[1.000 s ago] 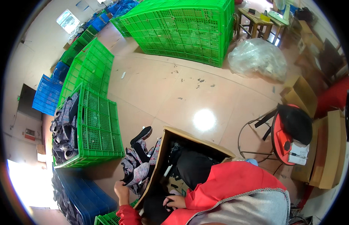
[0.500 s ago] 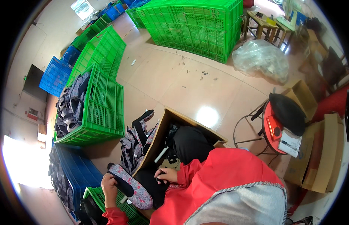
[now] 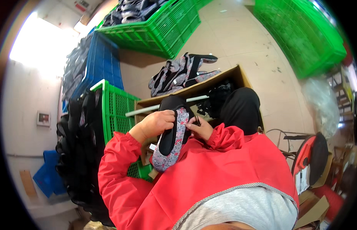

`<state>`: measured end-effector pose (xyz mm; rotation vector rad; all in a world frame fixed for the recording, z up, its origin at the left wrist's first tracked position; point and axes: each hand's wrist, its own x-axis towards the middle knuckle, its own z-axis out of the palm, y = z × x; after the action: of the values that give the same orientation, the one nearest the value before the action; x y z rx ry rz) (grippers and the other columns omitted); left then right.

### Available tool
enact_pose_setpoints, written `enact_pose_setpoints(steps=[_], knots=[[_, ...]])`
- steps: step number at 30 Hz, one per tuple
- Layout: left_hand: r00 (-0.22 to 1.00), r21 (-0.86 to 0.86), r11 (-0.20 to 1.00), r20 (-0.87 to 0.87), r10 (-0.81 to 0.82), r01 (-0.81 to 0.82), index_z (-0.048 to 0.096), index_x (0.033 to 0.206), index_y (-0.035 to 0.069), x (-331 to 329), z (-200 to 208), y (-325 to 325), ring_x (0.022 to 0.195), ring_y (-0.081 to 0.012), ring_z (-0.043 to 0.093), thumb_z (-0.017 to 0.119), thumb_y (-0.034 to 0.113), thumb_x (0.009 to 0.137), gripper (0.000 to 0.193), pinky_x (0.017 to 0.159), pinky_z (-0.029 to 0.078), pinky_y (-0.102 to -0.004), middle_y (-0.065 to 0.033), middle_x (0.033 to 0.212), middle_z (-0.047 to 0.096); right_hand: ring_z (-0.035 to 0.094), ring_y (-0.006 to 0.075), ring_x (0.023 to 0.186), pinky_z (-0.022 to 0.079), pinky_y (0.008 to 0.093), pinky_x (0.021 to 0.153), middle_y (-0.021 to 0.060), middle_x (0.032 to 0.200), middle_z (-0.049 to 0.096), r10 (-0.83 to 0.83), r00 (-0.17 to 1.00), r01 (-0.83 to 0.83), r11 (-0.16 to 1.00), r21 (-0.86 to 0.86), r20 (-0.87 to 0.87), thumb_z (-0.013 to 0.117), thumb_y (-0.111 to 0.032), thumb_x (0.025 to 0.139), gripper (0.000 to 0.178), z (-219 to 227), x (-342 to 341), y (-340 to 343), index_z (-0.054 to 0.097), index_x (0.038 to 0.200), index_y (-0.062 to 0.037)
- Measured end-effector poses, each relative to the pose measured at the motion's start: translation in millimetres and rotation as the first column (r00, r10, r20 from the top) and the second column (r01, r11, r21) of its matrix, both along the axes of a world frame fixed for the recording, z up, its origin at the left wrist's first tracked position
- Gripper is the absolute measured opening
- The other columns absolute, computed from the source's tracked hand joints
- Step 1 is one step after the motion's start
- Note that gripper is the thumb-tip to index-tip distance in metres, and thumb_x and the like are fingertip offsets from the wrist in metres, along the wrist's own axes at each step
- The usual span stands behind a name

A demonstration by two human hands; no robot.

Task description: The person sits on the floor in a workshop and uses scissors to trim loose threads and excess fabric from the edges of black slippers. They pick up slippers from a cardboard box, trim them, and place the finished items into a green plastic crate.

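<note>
A floral slipper point(image 3: 181, 132), grey with pink and red flowers and a black inside, is held over my lap. My left hand point(image 3: 155, 123) is closed on its edge at the left. At its other side, my right hand point(image 3: 202, 130) touches the flowered edge, its fingers closed round a small dark pointed tool point(image 3: 197, 120) that looks like thread snips. A white tag hangs by the slipper. Beyond my knees, a cardboard box point(image 3: 243, 78) contains dark scraps, with a pale rod point(image 3: 147, 110) across its near left part.
Several floral slippers point(image 3: 172, 78) lie heaped beyond the box. To the left stand a green crate point(image 3: 119, 111), dark slippers point(image 3: 73, 134) and a blue crate point(image 3: 109, 63). A filled green crate point(image 3: 169, 34) is farther off. At the right is a red-topped stool point(image 3: 303, 153).
The view has swung left and down. The slipper has come from the left to the middle of my lap, and my right hand with the dark tool now meets its edge.
</note>
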<state>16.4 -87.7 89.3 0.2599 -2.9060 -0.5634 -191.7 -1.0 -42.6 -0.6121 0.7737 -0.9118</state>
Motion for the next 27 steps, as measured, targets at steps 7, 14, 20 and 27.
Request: enact_pose_setpoints(steps=[7, 14, 20, 27], knots=[[0.997, 0.06, 0.997, -0.067, 0.047, -0.043, 0.053, 0.065, 0.007, 11.9, -31.7, 36.5, 0.087, -0.028, 0.058, 0.062, 0.009, 0.062, 0.01, 0.076, 0.052, -0.0355, -0.0063, 0.075, 0.054, 0.055, 0.007, 0.069, 0.046, 0.0219, 0.065, 0.0008, 0.086, 0.06, -0.174, 0.934, 0.117, 0.975, -0.191, -0.313, 0.075, -0.01, 0.083, 0.03, -14.2, -2.7, -1.3, 0.059, 0.107, -0.0057], [0.99, -0.033, 0.992, -0.076, 0.122, -0.125, 0.051, 0.062, 0.008, 0.1, -30.0, 48.1, 0.084, -0.0275, 0.06, 0.061, 0.011, 0.062, 0.011, 0.078, 0.052, -0.0389, -0.0058, 0.074, 0.055, 0.059, 0.0125, 0.088, 0.048, 0.0264, 0.079, 0.0043, 0.098, 0.063, -0.233, 0.875, -0.021, 0.857, -0.515, -0.424, 0.069, -0.006, 0.084, 0.028, 7.2, -4.6, -27.6, 0.063, 0.111, -0.002], [0.856, -0.012, 0.944, -0.425, 0.294, -0.33, 0.056, 0.069, 0.005, -10.8, -23.0, 48.2, 0.087, -0.0297, 0.06, 0.067, 0.001, 0.064, 0.012, 0.08, 0.051, -0.0407, -0.0095, 0.09, 0.062, 0.059, 0.0096, 0.07, 0.049, 0.0231, 0.066, 0.003, 0.082, 0.062, -0.156, 0.926, 0.042, 0.947, -0.317, -0.343, 0.057, 0.001, 0.092, 0.008, -6.5, 1.2, -48.3, 0.061, 0.099, -0.0006], [0.51, 0.573, 0.455, -0.073, 0.857, -0.682, 0.067, 0.086, -0.001, -14.4, -63.3, 34.2, 0.084, -0.0268, 0.062, 0.062, 0.008, 0.087, 0.01, 0.077, 0.049, -0.0331, -0.0124, 0.09, 0.063, 0.056, 0.0078, 0.06, 0.045, 0.0223, 0.055, 0.0014, 0.076, 0.06, -0.162, 0.953, 0.116, 0.976, -0.185, -0.255, 0.056, -0.002, 0.094, 0.003, 4.5, 5.3, -48.5, 0.059, 0.095, -0.0017]])
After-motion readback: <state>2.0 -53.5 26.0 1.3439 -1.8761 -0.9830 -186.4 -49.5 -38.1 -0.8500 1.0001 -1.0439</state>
